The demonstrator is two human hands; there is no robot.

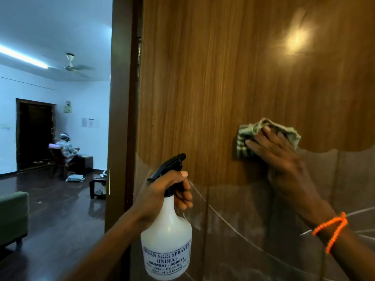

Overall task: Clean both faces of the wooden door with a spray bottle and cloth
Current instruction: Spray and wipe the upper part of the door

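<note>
While wiping door [213, 78] face w/ cloth [246, 136] under flat right hand [278, 151]; left grip [170, 189] curled round spray bottle [167, 236]. Next: prob. re-spray, wipe lower.

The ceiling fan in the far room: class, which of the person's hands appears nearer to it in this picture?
Left. The left hand, holding the spray bottle, is below-right of the ceiling fan; the right hand is farther right.

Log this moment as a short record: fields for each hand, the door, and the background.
left hand: grips the neck of the white spray bottle, nozzle toward the door
right hand: presses the green checked cloth flat against the door
wooden door: glossy, light glare upper right
background: seated person in the room at left
</note>
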